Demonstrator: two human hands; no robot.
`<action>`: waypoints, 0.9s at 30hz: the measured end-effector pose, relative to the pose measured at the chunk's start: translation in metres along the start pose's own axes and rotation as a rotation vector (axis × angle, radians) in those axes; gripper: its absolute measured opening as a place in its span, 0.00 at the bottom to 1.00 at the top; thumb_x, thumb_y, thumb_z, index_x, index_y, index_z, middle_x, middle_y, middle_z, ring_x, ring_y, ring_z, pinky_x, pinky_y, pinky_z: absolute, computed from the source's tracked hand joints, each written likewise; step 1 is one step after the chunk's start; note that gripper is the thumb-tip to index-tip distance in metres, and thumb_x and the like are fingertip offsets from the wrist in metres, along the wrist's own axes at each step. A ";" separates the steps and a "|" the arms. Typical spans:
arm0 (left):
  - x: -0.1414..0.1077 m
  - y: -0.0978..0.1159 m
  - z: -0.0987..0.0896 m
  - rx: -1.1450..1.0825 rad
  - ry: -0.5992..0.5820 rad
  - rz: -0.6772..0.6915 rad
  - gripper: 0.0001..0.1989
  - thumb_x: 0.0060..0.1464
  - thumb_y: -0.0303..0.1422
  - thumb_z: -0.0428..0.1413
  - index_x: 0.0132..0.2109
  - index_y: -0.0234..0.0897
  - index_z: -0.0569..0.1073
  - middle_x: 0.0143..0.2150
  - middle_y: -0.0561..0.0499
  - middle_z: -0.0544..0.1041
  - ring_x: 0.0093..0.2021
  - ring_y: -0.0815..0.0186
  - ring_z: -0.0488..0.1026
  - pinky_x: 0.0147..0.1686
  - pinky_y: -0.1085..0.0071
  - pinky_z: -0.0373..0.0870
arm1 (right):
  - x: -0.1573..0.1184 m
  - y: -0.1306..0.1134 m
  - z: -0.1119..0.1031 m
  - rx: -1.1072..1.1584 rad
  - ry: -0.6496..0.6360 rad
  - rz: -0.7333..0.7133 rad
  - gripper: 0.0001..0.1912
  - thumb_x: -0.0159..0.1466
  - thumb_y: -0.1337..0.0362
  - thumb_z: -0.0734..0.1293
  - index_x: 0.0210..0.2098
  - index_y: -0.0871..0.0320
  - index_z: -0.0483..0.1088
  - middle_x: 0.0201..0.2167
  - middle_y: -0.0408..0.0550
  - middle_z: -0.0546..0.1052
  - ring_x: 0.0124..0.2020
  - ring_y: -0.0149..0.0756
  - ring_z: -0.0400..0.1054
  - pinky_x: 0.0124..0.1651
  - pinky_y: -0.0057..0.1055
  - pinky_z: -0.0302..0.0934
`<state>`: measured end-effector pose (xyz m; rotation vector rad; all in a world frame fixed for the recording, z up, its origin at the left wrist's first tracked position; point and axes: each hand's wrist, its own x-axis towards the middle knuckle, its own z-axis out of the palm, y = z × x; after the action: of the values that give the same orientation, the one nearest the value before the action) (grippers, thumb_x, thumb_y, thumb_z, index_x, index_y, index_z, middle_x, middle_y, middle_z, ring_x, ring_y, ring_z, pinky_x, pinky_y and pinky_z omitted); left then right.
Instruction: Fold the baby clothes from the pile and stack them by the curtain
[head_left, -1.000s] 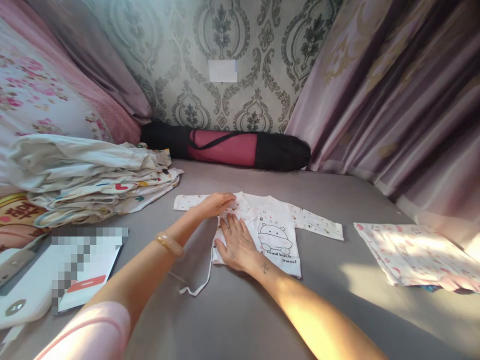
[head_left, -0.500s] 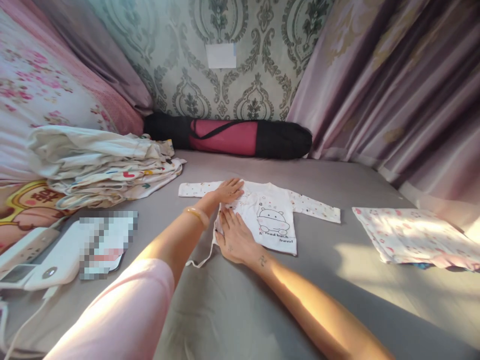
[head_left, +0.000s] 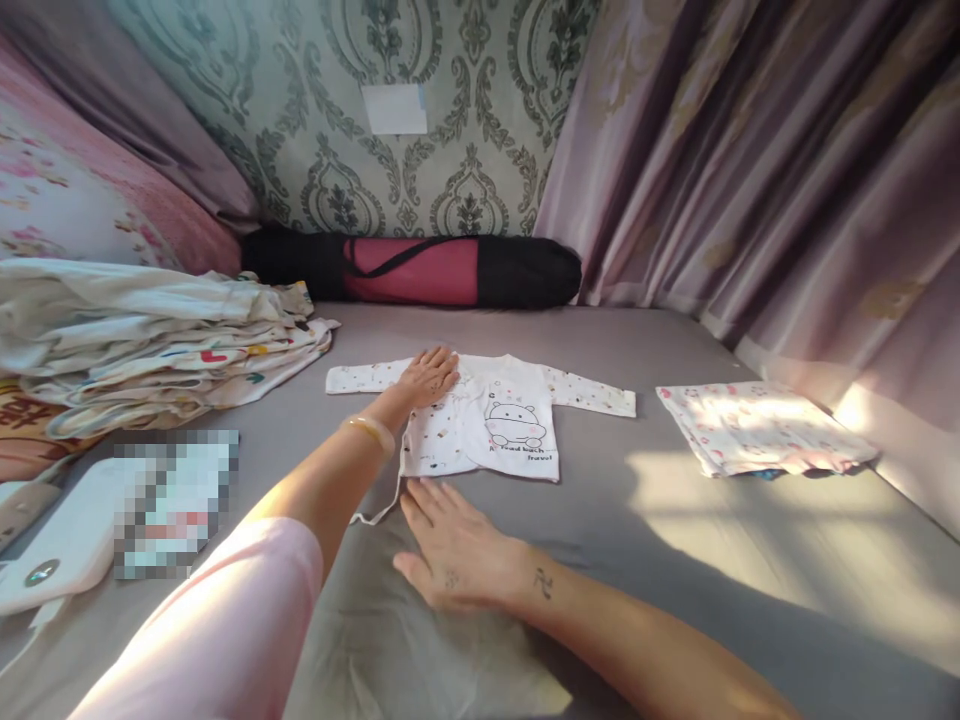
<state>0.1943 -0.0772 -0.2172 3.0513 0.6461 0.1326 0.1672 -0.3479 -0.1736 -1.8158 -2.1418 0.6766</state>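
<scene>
A small white shirt [head_left: 517, 455] with a hippo print lies flat on the grey sheet [head_left: 600, 540], both sleeves spread out sideways. My left hand [head_left: 431, 378] rests flat on its upper left part, near the shoulder, fingers extended. Just below the shirt's bottom hem is my right hand [head_left: 457, 545], palm down with fingers spread and holding nothing. A thin white tie [head_left: 379, 517] trails from the shirt's lower left corner, between my two arms.
Piled clothes [head_left: 187, 340] lie at the left, with a white power bank [head_left: 75, 530] and a blurred-out flat item in front. A folded patterned cloth [head_left: 757, 430] sits at the right. A black and pink bag [head_left: 412, 270] lies along the wall.
My right hand has slid down off the shirt's front to below its hem. My left hand stays on the shoulder area. The view has shifted slightly to the right.
</scene>
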 end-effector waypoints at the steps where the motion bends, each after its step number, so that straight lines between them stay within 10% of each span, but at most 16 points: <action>1: -0.003 0.004 -0.005 0.008 0.066 0.006 0.28 0.66 0.40 0.38 0.67 0.30 0.58 0.71 0.36 0.53 0.71 0.52 0.48 0.67 0.54 0.42 | -0.006 0.001 -0.007 0.008 0.013 -0.025 0.32 0.72 0.53 0.51 0.67 0.69 0.54 0.69 0.60 0.53 0.70 0.46 0.45 0.70 0.43 0.42; 7: -0.056 0.031 -0.048 -0.120 0.145 -0.029 0.16 0.64 0.33 0.43 0.49 0.35 0.73 0.50 0.40 0.75 0.52 0.54 0.70 0.54 0.56 0.62 | -0.013 0.055 -0.040 -0.066 0.412 0.158 0.18 0.71 0.66 0.54 0.50 0.57 0.73 0.47 0.52 0.76 0.51 0.39 0.68 0.57 0.34 0.60; 15: -0.146 0.095 -0.042 -0.299 0.019 0.126 0.14 0.65 0.34 0.44 0.41 0.41 0.74 0.40 0.46 0.75 0.42 0.61 0.72 0.39 0.67 0.69 | 0.006 0.091 -0.027 -0.111 0.372 0.288 0.08 0.65 0.62 0.64 0.41 0.58 0.72 0.40 0.49 0.74 0.40 0.36 0.70 0.42 0.28 0.61; 27: -0.158 0.105 -0.028 -0.236 0.094 0.008 0.16 0.64 0.32 0.42 0.47 0.44 0.74 0.42 0.44 0.76 0.42 0.58 0.73 0.38 0.62 0.73 | -0.005 0.072 -0.042 -0.067 0.345 0.161 0.14 0.69 0.64 0.59 0.37 0.54 0.77 0.36 0.45 0.77 0.40 0.34 0.71 0.41 0.26 0.61</action>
<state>0.0902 -0.2370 -0.1974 2.8342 0.5774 0.3298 0.2502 -0.3373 -0.1730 -1.9869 -1.8291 0.2971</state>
